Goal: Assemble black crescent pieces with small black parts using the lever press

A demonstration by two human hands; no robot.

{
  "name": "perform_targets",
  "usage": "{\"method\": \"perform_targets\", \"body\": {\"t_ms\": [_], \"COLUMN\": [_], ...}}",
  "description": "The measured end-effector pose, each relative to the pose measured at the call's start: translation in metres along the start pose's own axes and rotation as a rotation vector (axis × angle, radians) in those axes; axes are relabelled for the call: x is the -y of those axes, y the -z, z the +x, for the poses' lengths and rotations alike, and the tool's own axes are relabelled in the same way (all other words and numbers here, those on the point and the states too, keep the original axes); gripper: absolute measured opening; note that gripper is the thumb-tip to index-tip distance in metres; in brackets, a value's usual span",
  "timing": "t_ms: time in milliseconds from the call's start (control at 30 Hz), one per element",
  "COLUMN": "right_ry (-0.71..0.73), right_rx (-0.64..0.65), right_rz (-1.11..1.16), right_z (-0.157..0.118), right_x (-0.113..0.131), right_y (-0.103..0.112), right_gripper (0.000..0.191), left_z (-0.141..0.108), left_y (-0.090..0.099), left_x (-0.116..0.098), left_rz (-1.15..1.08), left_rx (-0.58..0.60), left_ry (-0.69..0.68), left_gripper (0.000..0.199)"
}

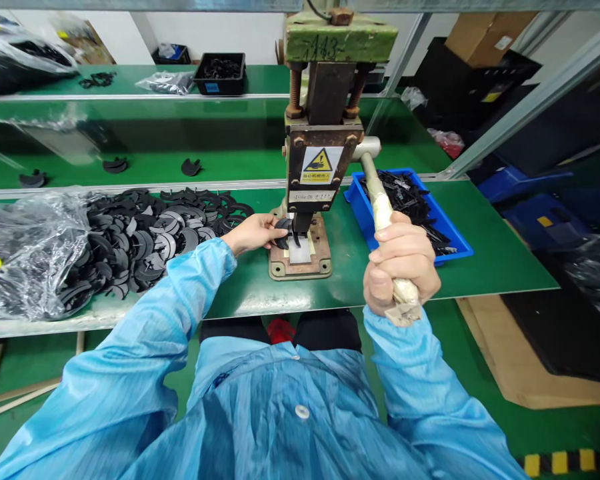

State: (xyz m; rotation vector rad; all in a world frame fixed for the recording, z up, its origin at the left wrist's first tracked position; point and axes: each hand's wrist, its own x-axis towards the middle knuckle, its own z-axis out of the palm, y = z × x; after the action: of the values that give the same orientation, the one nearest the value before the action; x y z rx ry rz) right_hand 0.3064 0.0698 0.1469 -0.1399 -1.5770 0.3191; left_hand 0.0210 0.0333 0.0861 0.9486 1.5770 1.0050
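Observation:
My left hand (257,233) pinches a black curved plastic part (282,235) at the base of a hand press (325,87). Part of it lies beneath the press ram (305,221), over a small light metal plate (299,252). How the ram meets the part is too small to tell. My right hand (403,263) is wrapped round the press lever (376,183), whose grip is bound in pale tape. The lever slants down towards me from the press's right side.
Left of the press lies a heap of black curved parts (150,240), spilling from a clear plastic bag (35,247). On the right, a blue tray (457,245) contains black pieces. A black bin (221,85) stands on the back shelf. Several curved parts lie behind the rail.

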Motion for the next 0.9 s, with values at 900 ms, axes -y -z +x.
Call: {"method": "perform_targets", "body": {"t_ms": [900], "right_ry": [-0.033], "right_rx": [-0.013], "right_rz": [0.155], "right_z": [0.118], "right_x": [-0.009], "right_y": [-0.011], "right_gripper": [0.046], "left_z": [-0.033], "left_y": [-0.006], "left_x": [-0.001], "left_rz": [-0.244], "left_rx": [0.044], "left_ry": [0.124], "left_gripper": [0.034]}}
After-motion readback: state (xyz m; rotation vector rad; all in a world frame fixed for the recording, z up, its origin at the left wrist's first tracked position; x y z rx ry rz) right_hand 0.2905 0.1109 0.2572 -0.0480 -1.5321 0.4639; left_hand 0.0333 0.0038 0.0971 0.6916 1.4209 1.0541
